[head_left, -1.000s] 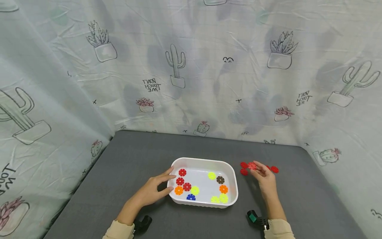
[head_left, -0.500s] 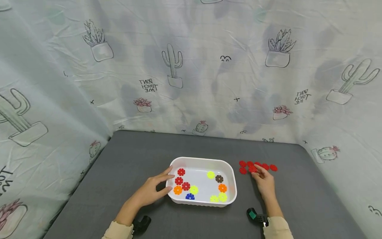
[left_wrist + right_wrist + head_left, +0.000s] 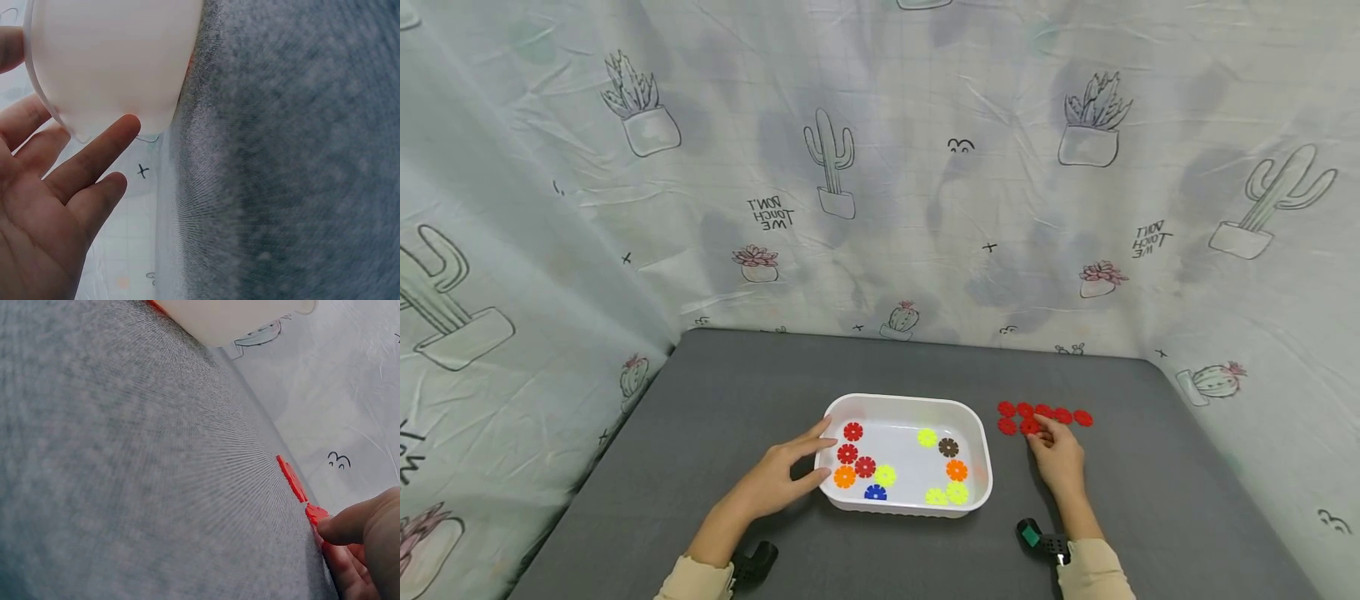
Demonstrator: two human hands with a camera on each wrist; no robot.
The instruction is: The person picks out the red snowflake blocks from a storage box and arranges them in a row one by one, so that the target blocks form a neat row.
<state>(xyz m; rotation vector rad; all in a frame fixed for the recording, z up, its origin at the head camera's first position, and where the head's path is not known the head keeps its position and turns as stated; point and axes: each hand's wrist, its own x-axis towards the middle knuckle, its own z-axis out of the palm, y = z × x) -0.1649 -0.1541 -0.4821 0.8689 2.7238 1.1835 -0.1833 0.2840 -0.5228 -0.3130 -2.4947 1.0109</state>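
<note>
On the worktop point(image 3: 737, 383), the white tray point(image 3: 906, 454) could slide if the left grip point(image 3: 778, 479), spread against its rim, pushes, while the right grip point(image 3: 1060, 458), pinching a red disc point(image 3: 1028, 427) beside the tray, could displace close-set neighbouring discs point(image 3: 1007, 427) by brushing them.

The person's bare left hand point(image 3: 778, 475) reaches inward from a slanting left forearm point(image 3: 722, 531), palm turned inward, the thumb apart below the nearly straight, spread fingers, with two of them extended freely in the left wrist view. The bare right hand point(image 3: 1060, 458) is held low, thumb and bent fingers drawn together in a pinch, its right forearm point(image 3: 1081, 517) rising with a slight inward lean from a long cream fabric sleeve point(image 3: 1093, 571).
</note>
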